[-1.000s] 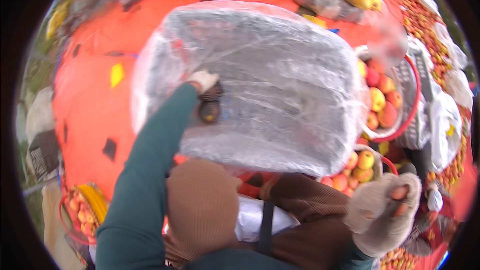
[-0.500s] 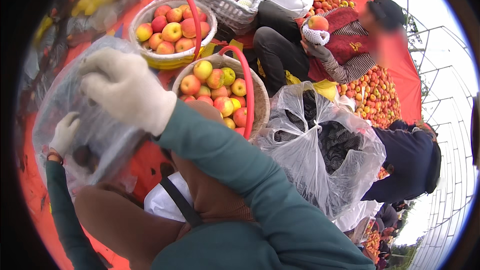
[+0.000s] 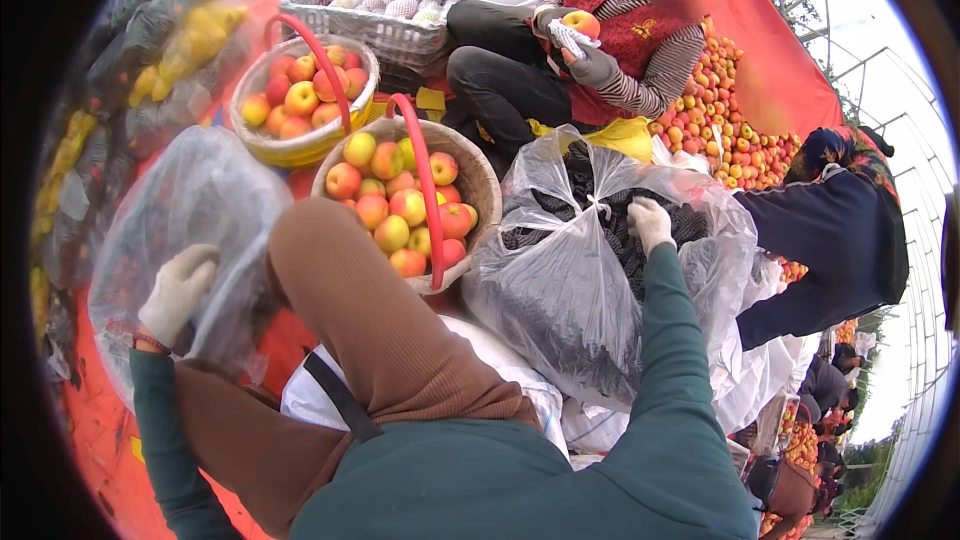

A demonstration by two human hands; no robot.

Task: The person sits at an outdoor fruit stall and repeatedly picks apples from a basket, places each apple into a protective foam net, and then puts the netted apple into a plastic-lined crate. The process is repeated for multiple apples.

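Note:
Both my hands wear whitish gloves. My left hand (image 3: 180, 290) is at the near side of a wide, clear plastic bag (image 3: 205, 180) that stands open, its fingers bent and closed on the plastic. What lies deep in that bag is blurred. Out to the right, my right hand (image 3: 652, 223) reaches into a torn opening of a knotted clear plastic bag (image 3: 560, 290). Its fingers are curled on the black foam nets (image 3: 685, 223) stuffed in there; the fingertips are partly hidden among them.
Two red-handled baskets, a nearer basket (image 3: 485, 175) and a farther basket (image 3: 245, 125), hold apples. Beyond stands a grey crate (image 3: 385, 35) of white-netted fruit. A seated co-worker (image 3: 625, 50) handles an apple (image 3: 580, 24) and a white net. Apple heaps (image 3: 730, 130) lie on red sheeting (image 3: 110, 440).
My right hand has swung from above the left clear bag over to the black nets. My left hand has shifted slightly right and nearer. The co-worker's apple is lower, and the view has turned.

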